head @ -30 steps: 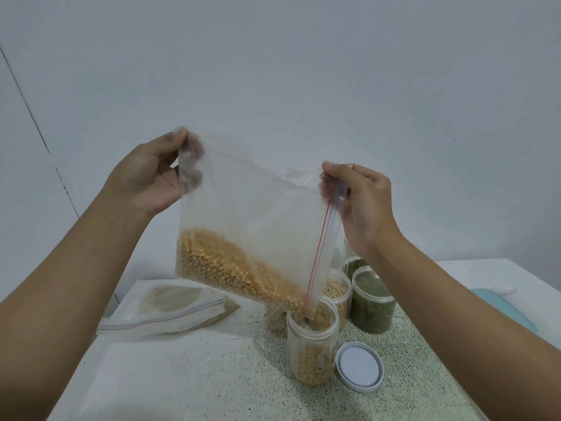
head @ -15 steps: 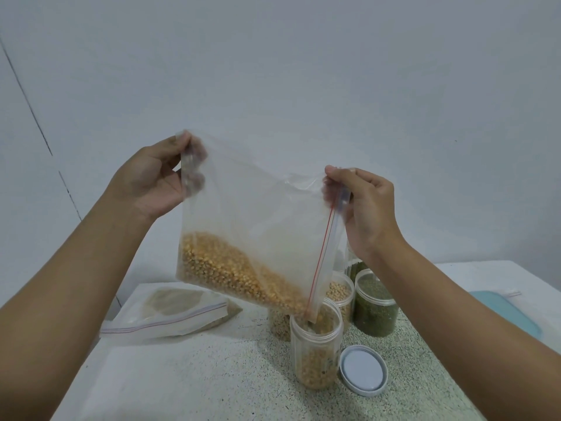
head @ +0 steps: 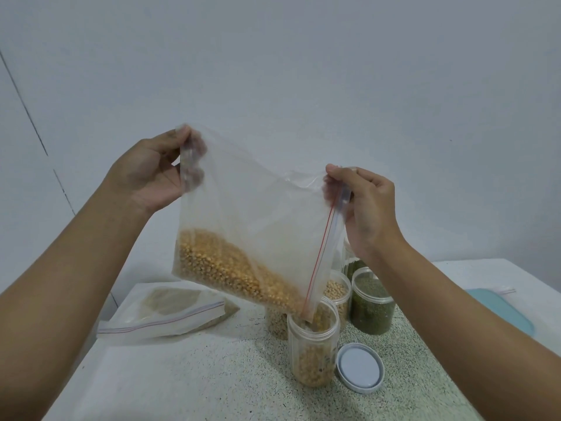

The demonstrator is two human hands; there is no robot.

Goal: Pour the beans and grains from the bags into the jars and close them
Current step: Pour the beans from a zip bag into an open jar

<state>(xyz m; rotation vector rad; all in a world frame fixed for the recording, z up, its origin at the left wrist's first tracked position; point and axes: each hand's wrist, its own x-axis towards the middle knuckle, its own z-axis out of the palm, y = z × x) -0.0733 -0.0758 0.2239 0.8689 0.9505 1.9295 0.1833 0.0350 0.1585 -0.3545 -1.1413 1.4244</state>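
A clear zip bag [head: 258,214] with yellow kernels hangs tilted above the table. My left hand [head: 151,174] pinches its upper left corner. At the red zip strip, my right hand [head: 364,205] pinches the top right end. The bag's lower right corner dips into the mouth of an open clear jar [head: 312,347], partly filled with the same yellow kernels. That jar's white lid [head: 359,367] lies upside down on the table just to its right.
Behind the open jar stand a jar of pale beans [head: 337,294] and two jars of green grains [head: 372,302]. Another zip bag [head: 164,314] lies flat at the left. A pale blue board [head: 501,308] lies at the right on the speckled table [head: 182,375].
The bag and both hands have barely shifted. Kernels have slid toward the lower corner, and the level in the jar has risen slightly.
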